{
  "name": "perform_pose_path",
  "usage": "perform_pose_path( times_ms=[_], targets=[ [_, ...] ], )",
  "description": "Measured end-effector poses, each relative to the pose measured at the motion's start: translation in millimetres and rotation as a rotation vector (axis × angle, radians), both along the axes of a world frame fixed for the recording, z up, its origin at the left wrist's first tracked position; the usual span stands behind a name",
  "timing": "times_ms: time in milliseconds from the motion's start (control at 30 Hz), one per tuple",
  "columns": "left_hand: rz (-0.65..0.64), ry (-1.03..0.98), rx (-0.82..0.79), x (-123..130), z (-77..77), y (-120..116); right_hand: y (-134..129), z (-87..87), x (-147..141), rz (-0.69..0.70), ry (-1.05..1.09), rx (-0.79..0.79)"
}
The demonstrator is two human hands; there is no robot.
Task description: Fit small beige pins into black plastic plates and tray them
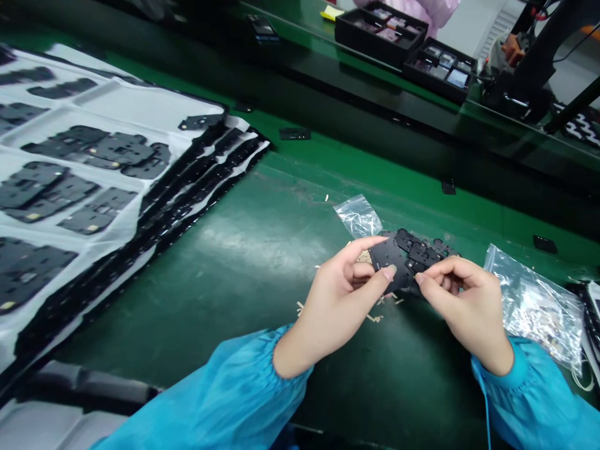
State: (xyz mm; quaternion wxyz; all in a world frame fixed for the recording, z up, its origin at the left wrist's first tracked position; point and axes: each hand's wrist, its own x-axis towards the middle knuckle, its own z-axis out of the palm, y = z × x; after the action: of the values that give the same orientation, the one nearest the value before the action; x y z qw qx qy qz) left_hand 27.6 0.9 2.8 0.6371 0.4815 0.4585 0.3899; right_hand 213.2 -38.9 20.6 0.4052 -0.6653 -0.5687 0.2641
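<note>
My left hand [340, 300] grips a thin black plate [390, 259] by its left side, thumb on top and fingers beneath. At the plate's right edge, my right hand [464, 297] is closed in a pinch, its thumb and forefinger tips together. Whatever lies between those tips is too small to make out. Just behind the plate is a pile of black slotted plates [422, 250], partly hidden by my hands. Small beige scraps [375, 319] are scattered on the green mat below.
Stacked white trays [126, 94] of black plates fill the left. A clear zip bag [359, 215] lies behind my hands, and a larger filled bag [539, 306] at right. Black boxes [382, 31] stand on the shelf; behind them shows a person's pink sleeve [435, 12].
</note>
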Motion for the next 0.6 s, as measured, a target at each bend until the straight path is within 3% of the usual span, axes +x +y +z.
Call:
perform_pose_path(
  times_ms=[333, 600],
  targets=[
    [0.044, 0.076, 0.176, 2.0, 5.4, -7.2, -5.1, 7.9, -8.2, 0.051, -0.060, -0.001],
    [0.070, 0.118, 0.333, 1.8, -1.3, -11.8, -7.3, 8.7, -12.0, -0.002, -0.071, 0.057]
  ],
)
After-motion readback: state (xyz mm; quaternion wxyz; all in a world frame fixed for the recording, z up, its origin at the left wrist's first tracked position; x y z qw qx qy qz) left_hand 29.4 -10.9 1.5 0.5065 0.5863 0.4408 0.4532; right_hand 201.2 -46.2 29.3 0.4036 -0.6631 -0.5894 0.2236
